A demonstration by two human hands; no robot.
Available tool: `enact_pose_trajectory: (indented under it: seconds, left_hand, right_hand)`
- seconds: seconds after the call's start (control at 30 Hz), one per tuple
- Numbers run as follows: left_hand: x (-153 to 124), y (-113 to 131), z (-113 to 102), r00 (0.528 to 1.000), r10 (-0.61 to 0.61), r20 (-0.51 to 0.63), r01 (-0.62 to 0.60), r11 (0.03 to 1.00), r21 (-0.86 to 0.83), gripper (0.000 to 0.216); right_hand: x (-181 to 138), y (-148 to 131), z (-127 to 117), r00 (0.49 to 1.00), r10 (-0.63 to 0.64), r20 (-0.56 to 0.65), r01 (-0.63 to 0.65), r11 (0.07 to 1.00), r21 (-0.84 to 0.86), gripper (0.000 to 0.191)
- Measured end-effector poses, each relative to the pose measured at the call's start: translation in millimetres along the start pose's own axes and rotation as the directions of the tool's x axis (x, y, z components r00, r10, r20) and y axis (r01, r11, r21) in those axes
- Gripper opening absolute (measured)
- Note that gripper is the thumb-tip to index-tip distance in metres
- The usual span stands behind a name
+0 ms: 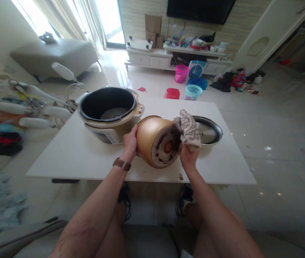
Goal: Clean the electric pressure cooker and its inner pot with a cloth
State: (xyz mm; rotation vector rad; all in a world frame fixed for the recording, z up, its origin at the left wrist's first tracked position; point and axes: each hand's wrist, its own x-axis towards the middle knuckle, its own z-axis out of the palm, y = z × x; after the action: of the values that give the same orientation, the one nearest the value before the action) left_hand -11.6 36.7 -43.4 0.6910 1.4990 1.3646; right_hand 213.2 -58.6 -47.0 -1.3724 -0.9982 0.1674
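Observation:
A gold-coloured inner pot (147,139) is tipped on its side over the table, its stained round base turned toward me. My left hand (130,143) grips the pot's left side. In my right hand (188,156) is a patterned grey-and-beige cloth (188,130), bunched up against the right edge of the pot's base. To the left stands an electric pressure cooker (112,125) without its lid, dark inside. Behind the cloth, a round metal lid (210,130) lies on the table, partly hidden.
All this is on a white table (88,165). Beyond it are a red basket (172,94), a light-blue basket (193,92) and a pink basket (181,73) on the floor. A white fan-like rack (63,71) stands at the left.

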Motion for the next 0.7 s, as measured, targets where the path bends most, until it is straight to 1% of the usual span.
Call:
enact_pose_trajectory:
  seconds: [0.03, 0.1, 0.2, 0.27, 0.33, 0.4, 0.53, 0.6, 0.7]
  left_hand:
    - [-1.5, 2.6, -1.0, 0.999, 0.031, 0.006, -0.031, 0.999, 0.017, 0.044]
    - [-5.8, 7.4, -4.0, 0.995, 0.088, 0.039, -0.09, 0.995, 0.041, 0.048]
    - [-14.0, 12.1, -9.2, 0.983, 0.146, 0.107, -0.152, 0.987, 0.049, 0.057]
    - [-18.8, 13.4, -12.2, 0.974, 0.175, 0.143, -0.185, 0.981, 0.062, 0.061]
    - [-22.2, 14.1, -14.4, 0.964, 0.211, 0.163, -0.227, 0.97, 0.083, 0.062]
    - [-24.7, 15.2, -16.1, 0.949, 0.263, 0.173, -0.284, 0.953, 0.108, 0.062]
    - [-31.1, 19.9, -19.4, 0.898, 0.387, 0.211, -0.423, 0.889, 0.173, 0.064]
    - [-36.0, 22.5, -20.9, 0.884, 0.416, 0.214, -0.456, 0.869, 0.193, 0.065]
    - [-44.0, 24.5, -22.9, 0.88, 0.433, 0.197, -0.47, 0.855, 0.221, 0.067]
  right_hand:
    - [4.9, 2.0, -0.3, 0.995, 0.082, -0.053, -0.08, 0.996, 0.031, 0.048]
    - [14.5, 5.7, -1.6, 0.965, 0.204, -0.164, -0.19, 0.977, 0.097, 0.05]
    - [26.5, 11.5, -4.1, 0.887, 0.346, -0.306, -0.292, 0.933, 0.211, 0.055]
    - [31.2, 15.1, -5.4, 0.847, 0.405, -0.343, -0.323, 0.906, 0.272, 0.059]
    - [33.1, 17.2, -6.3, 0.84, 0.42, -0.344, -0.324, 0.896, 0.303, 0.061]
    - [33.4, 17.6, -7.0, 0.847, 0.412, -0.334, -0.313, 0.897, 0.313, 0.061]
    - [33.8, 15.6, -7.6, 0.854, 0.407, -0.324, -0.302, 0.895, 0.328, 0.06]
    - [34.9, 15.2, -7.6, 0.849, 0.419, -0.322, -0.31, 0.889, 0.338, 0.061]
    - [36.7, 15.6, -7.5, 0.848, 0.432, -0.307, -0.317, 0.878, 0.359, 0.062]
